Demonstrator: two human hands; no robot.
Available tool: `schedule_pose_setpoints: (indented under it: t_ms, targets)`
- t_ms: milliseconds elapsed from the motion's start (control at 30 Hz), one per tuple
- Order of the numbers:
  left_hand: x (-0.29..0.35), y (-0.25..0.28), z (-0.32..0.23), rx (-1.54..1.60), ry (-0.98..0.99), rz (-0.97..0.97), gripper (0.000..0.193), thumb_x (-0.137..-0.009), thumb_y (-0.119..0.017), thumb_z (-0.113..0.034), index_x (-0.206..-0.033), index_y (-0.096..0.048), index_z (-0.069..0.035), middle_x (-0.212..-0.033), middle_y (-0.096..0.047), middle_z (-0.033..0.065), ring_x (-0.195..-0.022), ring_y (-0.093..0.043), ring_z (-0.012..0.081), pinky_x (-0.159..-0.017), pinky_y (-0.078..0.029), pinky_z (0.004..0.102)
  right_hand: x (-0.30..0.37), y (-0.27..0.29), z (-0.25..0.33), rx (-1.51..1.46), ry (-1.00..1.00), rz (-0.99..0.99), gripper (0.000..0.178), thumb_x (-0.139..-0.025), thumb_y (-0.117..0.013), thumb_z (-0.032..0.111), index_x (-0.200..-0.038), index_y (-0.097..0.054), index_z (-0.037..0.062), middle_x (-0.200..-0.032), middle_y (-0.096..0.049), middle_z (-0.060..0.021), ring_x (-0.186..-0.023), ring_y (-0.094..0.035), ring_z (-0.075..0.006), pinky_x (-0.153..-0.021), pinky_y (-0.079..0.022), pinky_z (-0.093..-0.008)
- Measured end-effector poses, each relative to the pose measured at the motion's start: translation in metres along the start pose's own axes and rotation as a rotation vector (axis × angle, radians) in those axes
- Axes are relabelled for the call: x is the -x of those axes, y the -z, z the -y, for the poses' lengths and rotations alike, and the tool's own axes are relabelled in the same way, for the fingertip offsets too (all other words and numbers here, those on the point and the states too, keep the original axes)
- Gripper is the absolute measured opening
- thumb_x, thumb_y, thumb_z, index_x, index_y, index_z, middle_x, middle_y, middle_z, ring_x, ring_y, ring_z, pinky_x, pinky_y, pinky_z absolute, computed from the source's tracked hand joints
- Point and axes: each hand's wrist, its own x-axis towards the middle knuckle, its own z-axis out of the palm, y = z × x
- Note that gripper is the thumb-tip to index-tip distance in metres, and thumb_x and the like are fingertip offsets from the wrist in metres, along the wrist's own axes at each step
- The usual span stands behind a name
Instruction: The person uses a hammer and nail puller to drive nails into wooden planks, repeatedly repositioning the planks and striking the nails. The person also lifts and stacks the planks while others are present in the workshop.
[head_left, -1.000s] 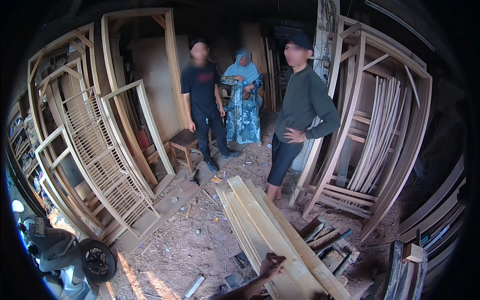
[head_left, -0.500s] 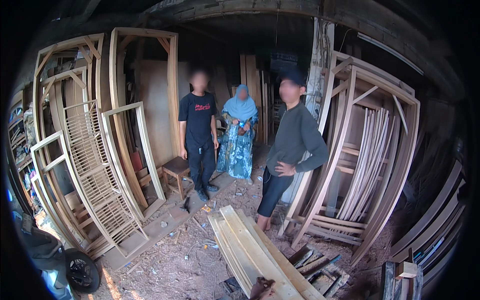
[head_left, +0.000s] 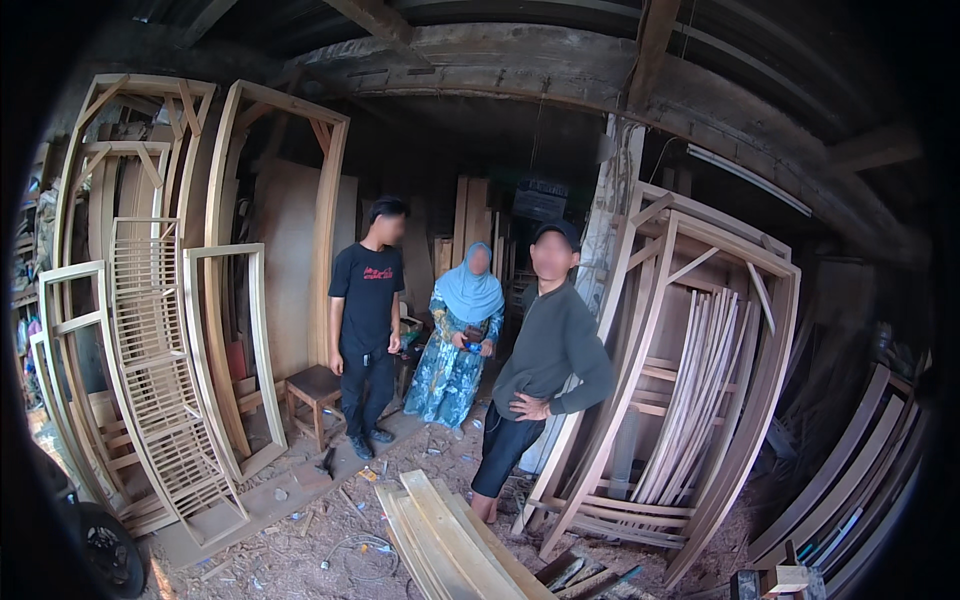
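Note:
Neither my left hand nor my right hand shows at this moment. Closest to me, a stack of pale wooden planks (head_left: pixel 440 535) runs in from the lower edge at the middle. Beside its right side lie dark wood offcuts (head_left: pixel 590 578). A person in a black T-shirt (head_left: pixel 367 300) stands beyond the planks, arms hanging. Right of that person, another in a blue patterned outfit (head_left: pixel 445 375) holds something small and dark in front of the body. A third person in a dark green top (head_left: pixel 550 345) stands nearer, a hand on the hip.
Tall wooden frames (head_left: pixel 335 230) lean along the left, with a slatted panel (head_left: pixel 150 340) among them. More frames (head_left: pixel 655 300) holding thin strips lean at the right. A wooden stool (head_left: pixel 313 385) stands beside the first person. Wood shavings cover the floor (head_left: pixel 290 535). A black wheel (head_left: pixel 110 550) shows at lower left.
My view has tilted upward, so more roof shows and less floor. A small brown shape at the bottom edge over the planks is out of view. The black-shirted person's head has turned right.

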Motion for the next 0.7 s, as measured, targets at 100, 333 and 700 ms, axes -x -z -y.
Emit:
schedule_pose_setpoints:
  t_ms: [100,333,700]
  targets:
    - [0.005,-0.003,-0.012,0.069,-0.022,-0.007,0.044,-0.086,-0.077,-0.023,-0.109,-0.043,-0.010,-0.077,-0.059,0.0051,-0.050,-0.057,0.0154,-0.038,-0.046,0.0307,-0.002,0.006,0.011,-0.104,-0.155,0.028,0.066,-0.077,-0.081,0.031,-0.138,-0.056,0.0274,-0.135,-0.056,-0.0102,-0.101,-0.060,-0.0343,-0.076,-0.054,-0.0451]
    - [0.013,0.010,-0.004,-0.159,-0.047,0.086,0.038,-0.089,-0.074,-0.029,-0.114,-0.055,-0.007,-0.073,-0.063,0.0053,-0.048,-0.057,0.0129,-0.040,-0.048,0.0311,0.020,-0.020,0.007,-0.446,-0.633,0.151,0.064,-0.089,-0.069,0.034,-0.145,-0.045,0.0180,-0.130,-0.059,-0.0234,-0.084,-0.064,-0.0366,-0.067,-0.052,-0.0444]
    - [0.041,-0.021,-0.023,-1.209,-1.059,0.370,0.079,-0.071,-0.078,-0.033,-0.141,-0.048,-0.014,-0.145,-0.044,0.0099,-0.140,-0.035,0.0318,-0.110,-0.022,0.0564,0.025,0.001,0.051,-0.147,-0.497,0.218,0.074,-0.089,-0.069,0.040,-0.150,-0.033,0.0186,-0.149,-0.037,-0.0241,-0.119,-0.049,-0.0480,-0.077,-0.055,-0.0552]
